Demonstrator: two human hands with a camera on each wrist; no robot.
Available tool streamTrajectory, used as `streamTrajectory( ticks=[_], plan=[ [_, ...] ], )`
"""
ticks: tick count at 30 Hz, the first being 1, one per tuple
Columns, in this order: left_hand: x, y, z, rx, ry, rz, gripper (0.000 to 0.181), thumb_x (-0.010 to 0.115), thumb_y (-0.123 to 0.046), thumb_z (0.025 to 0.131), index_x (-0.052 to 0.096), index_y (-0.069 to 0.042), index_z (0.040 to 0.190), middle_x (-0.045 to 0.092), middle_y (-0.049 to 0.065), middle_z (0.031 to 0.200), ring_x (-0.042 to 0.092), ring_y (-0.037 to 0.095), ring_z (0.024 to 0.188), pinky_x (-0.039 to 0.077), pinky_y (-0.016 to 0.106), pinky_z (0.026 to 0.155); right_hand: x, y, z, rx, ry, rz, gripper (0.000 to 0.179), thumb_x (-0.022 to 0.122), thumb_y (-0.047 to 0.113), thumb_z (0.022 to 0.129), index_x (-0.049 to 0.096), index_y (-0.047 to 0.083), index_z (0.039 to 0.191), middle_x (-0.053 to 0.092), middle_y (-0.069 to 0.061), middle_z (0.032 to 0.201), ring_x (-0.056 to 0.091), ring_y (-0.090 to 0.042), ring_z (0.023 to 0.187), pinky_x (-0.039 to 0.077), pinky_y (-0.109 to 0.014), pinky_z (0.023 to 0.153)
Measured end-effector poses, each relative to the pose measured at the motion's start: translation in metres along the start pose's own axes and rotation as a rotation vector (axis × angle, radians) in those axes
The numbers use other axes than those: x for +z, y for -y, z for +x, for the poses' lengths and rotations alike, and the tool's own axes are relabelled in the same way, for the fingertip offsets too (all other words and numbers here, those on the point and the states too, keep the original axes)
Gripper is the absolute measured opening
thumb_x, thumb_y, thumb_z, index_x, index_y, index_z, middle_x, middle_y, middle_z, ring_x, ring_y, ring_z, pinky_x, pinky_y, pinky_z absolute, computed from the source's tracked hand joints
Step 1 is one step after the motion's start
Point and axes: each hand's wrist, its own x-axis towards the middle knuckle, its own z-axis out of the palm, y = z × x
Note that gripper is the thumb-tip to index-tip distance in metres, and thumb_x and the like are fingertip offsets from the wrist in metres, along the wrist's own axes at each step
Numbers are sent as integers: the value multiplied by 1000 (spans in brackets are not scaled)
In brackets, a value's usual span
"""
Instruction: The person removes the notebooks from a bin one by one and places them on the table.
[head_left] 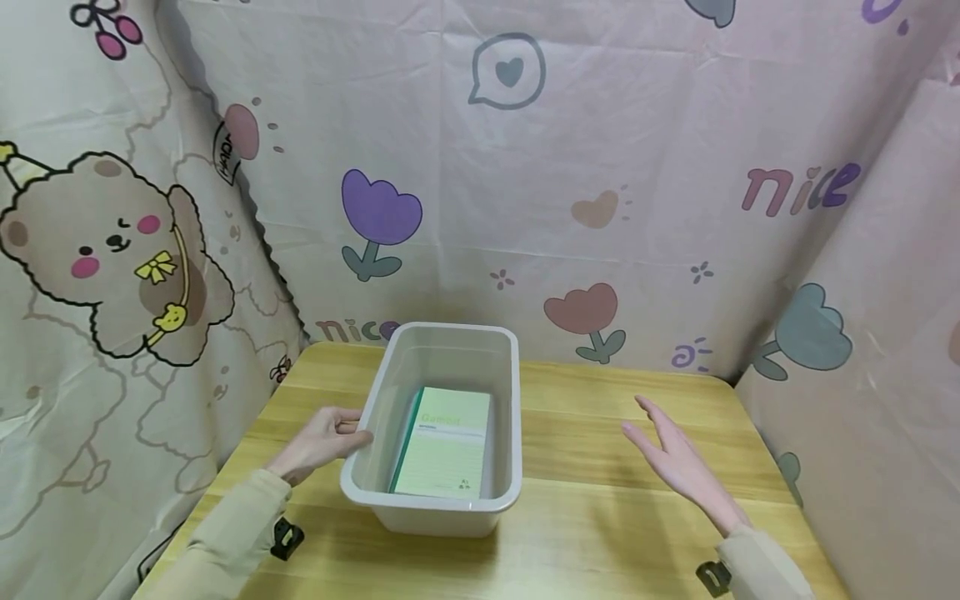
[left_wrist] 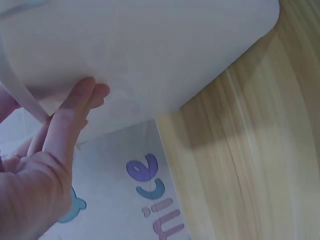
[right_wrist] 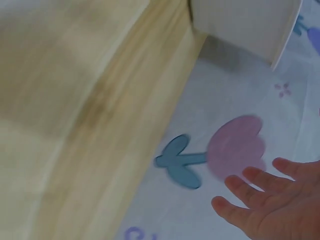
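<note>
A light grey plastic bin (head_left: 513, 400) stands on the wooden table, left of its middle. Flat on the bin's floor lies a pale green notebook (head_left: 446, 446) with a darker green spine. My left hand (head_left: 322, 442) pinches the bin's left rim, thumb over the top and fingers beneath the lip. In the left wrist view those fingers (left_wrist: 62, 125) press against the bin's outer wall (left_wrist: 150, 55). My right hand (head_left: 682, 471) hovers over the table to the right of the bin, fingers extended and holding nothing. The right wrist view shows its spread fingers (right_wrist: 260, 190).
The wooden table (head_left: 585, 533) reaches back to a printed curtain (head_left: 660, 125), which also hangs along the left and right sides. The bin's far end is close to the back curtain. Bare tabletop lies between the bin and my right hand.
</note>
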Motion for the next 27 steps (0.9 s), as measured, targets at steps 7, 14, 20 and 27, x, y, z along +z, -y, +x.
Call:
streamTrajectory(
  ticks=[7,14,20,27],
  plan=[
    [13,-3,-4,-3,-9,-4,56,59,-4,94,39,23,139,59,42,126,67,50,110,64,42,88,-2,41,10,-48,44,-76,81,44,59,101,26,4,158,32,-25,162,30,-47,148,29,-69,118],
    [19,-3,-6,22,15,-18,53,58,-4,95,41,23,138,61,41,123,69,49,107,65,39,84,2,76,26,-126,74,-163,86,45,64,98,28,4,157,35,-22,161,33,-45,148,31,-64,120],
    [23,-3,-7,28,15,-16,53,58,-4,95,41,23,138,63,39,122,69,49,106,65,39,83,8,102,42,-194,88,-273,91,46,65,97,26,1,158,32,-21,163,32,-44,150,29,-61,123],
    [29,-6,-9,24,11,-13,54,59,-5,95,41,23,138,61,41,124,68,49,108,64,41,85,15,131,61,-245,91,-408,89,49,64,96,31,1,156,40,-22,158,39,-44,145,32,-61,121]
  ],
)
